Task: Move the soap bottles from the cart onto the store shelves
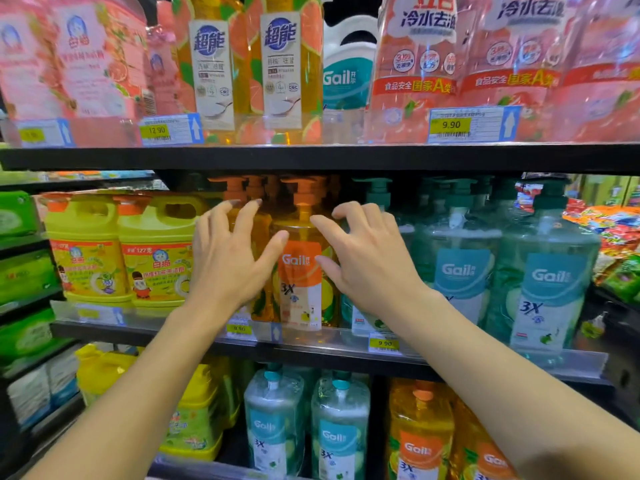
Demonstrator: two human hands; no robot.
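Soap bottle (301,271) of clear orange plastic, with an orange pump head and an orange-and-white Gail label: in the head view it stands upright at the front of the black middle shelf (166,336), just behind a yellow price tag (239,328). The left hand (225,258) and right hand (370,261) flank it. The left fingers (247,216) are spread and bent near its shoulder, and the right fingers (360,211) are spread and bent just beside the pump neck. Neither hand is clamped on it. Whether the thumbs touch the plastic I cannot tell.

Full of liquid, the soap bottle likely feels heavy for its size. Its smooth walls look slippery and may give a little under a squeeze. The pump neck seems a poor place to lift, so the broad body, or the shoulder under the pump, looks the safer hold.

Yellow handled jugs (156,251) stand close on the left, and tall teal pump bottles (464,268) close on the right. More orange bottles stand behind, mostly covered by the left hand. The cart is out of view. The bottle's base is blurred behind the clear shelf rail.
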